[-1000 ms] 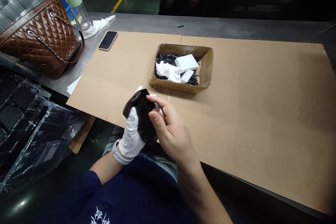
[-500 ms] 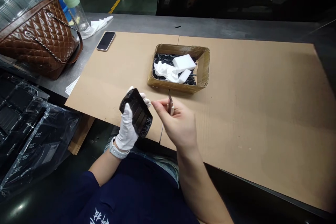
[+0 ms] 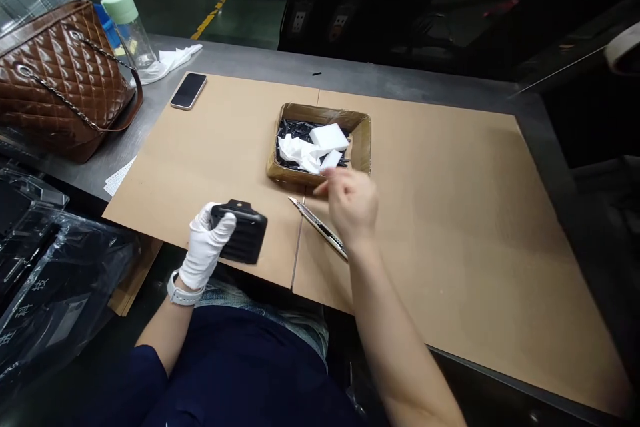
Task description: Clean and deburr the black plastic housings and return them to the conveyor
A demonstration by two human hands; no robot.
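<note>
My left hand (image 3: 206, 240), in a white glove, is closed around a black ribbed plastic part (image 3: 244, 233), with the thumb on its face. A small tab with a hole sticks up from the part's top edge. My right hand (image 3: 353, 203) is bare and curled, palm down, at the near right edge of a cardboard box (image 3: 280, 172). From under that hand a slim silver utility knife (image 3: 317, 223) points up and left. The palm hides the grip on it. Inside the box are black plastic scraps (image 3: 295, 128), white foam blocks (image 3: 330, 137) and crumpled white tissue (image 3: 299, 152).
Brown cardboard sheets (image 3: 450, 227) cover the metal table (image 3: 240, 61). A phone (image 3: 189, 91) lies at their far left corner. Beyond it stand a quilted brown bag (image 3: 65, 80) and a green-capped bottle (image 3: 131, 27). Plastic-wrapped black trays (image 3: 60, 293) sit at lower left.
My right hand has moved away from the black part toward the box and turned palm down. My left hand has lowered and tilted the part. The knife now shows lengthwise; the view has shifted.
</note>
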